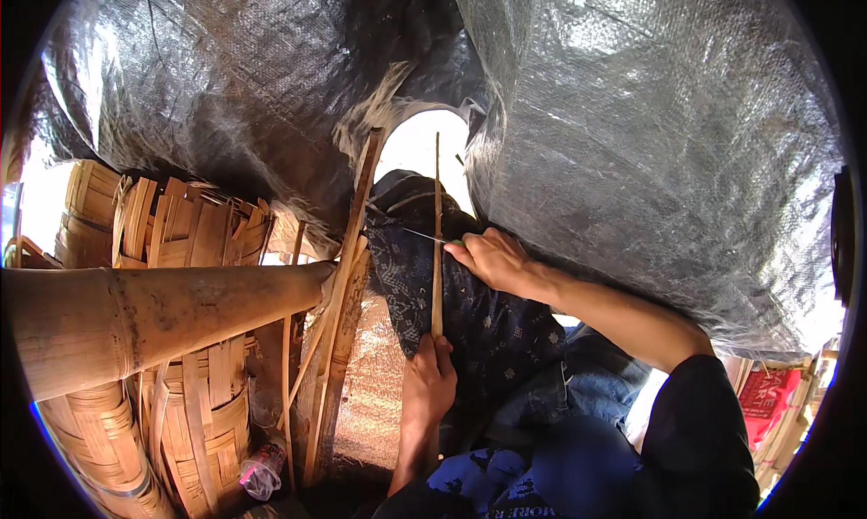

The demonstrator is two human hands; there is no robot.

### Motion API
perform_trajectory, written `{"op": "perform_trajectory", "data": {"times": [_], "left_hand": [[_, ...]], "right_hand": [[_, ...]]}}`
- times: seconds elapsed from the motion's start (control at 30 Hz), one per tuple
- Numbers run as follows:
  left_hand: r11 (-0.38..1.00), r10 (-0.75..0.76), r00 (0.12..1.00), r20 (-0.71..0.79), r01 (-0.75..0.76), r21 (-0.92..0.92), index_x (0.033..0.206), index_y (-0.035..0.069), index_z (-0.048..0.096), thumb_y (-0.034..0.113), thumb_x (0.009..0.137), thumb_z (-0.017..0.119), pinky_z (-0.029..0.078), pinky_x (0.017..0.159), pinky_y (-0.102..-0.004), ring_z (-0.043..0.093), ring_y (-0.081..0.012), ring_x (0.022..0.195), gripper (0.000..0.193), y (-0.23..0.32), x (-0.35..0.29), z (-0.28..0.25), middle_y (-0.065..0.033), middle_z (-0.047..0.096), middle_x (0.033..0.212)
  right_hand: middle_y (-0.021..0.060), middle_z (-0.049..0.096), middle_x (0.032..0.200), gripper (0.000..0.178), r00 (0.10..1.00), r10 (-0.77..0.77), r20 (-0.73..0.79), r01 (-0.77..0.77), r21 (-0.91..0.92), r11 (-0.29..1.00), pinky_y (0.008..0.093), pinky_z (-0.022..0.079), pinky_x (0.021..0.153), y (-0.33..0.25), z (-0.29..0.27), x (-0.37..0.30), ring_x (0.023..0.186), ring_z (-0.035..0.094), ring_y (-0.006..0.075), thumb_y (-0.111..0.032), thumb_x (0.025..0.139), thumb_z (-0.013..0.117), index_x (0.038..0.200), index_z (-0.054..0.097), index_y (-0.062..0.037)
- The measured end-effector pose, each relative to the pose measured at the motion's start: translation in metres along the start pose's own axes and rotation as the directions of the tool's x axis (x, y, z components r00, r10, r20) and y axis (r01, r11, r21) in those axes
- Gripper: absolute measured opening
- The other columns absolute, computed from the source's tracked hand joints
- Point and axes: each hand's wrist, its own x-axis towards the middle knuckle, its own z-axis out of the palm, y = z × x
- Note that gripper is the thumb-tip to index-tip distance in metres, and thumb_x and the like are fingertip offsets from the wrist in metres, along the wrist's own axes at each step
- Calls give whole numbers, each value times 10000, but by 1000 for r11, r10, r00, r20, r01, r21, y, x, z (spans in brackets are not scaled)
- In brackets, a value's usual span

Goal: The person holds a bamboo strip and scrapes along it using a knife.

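Note:
My left hand (429, 381) is closed round the lower end of a narrow bamboo strip (437, 293). The strip points away from me over a dark patterned cloth (488, 334) that covers my leg. Farther up, my right hand (492, 259) grips a knife; its thin blade (417, 235) sticks out to the left and crosses the strip. A bit of green shows at the right fingers, and most of the handle is hidden in the hand. Whether the blade cuts into the strip or only rests against it, I cannot tell.
A thick bamboo pole (199, 316) juts in from the left, beside upright bamboo slats (339, 284). Woven bamboo baskets (203, 420) stand behind and below it. Dark plastic sheeting (650, 158) hangs ahead and right. A clear plastic cup (262, 474) lies at lower left.

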Motion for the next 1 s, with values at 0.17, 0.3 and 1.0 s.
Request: {"op": "perform_trajectory", "data": {"times": [0.17, 0.3, 1.0], "left_hand": [[999, 34, 999, -16, -34, -31, 831, 12, 521, 141, 917, 426, 451, 553, -461, 590, -423, 673, 182, -8, 0, 1, -243, 591, 700], [993, 67, 998, -19, -68, -95, 824, 4, 529, 148, 918, 421, 450, 568, -451, 588, -423, 682, 203, -8, 2, 1, -237, 586, 706], [969, -117, 983, 144, 145, -202, 851, -19, 541, 209, 942, 397, 430, 633, -411, 584, -377, 710, 284, -16, 6, -5, -227, 573, 739]], "right_hand": [[224, 557, 576, 508, 999, 7, 52, -5, -54, 999, 493, 455, 573, 1, -5, 0, 589, 573, 408, -404, 934, 423, 653, 531, 5], [202, 536, 554, 432, 992, -127, 12, 127, -21, 992, 495, 428, 558, 14, -21, -15, 558, 550, 401, -385, 934, 434, 740, 530, -12], [232, 507, 542, 363, 980, -25, -198, -4, -142, 990, 412, 383, 474, 104, -154, -17, 443, 506, 311, -272, 860, 584, 709, 510, 50]]}}
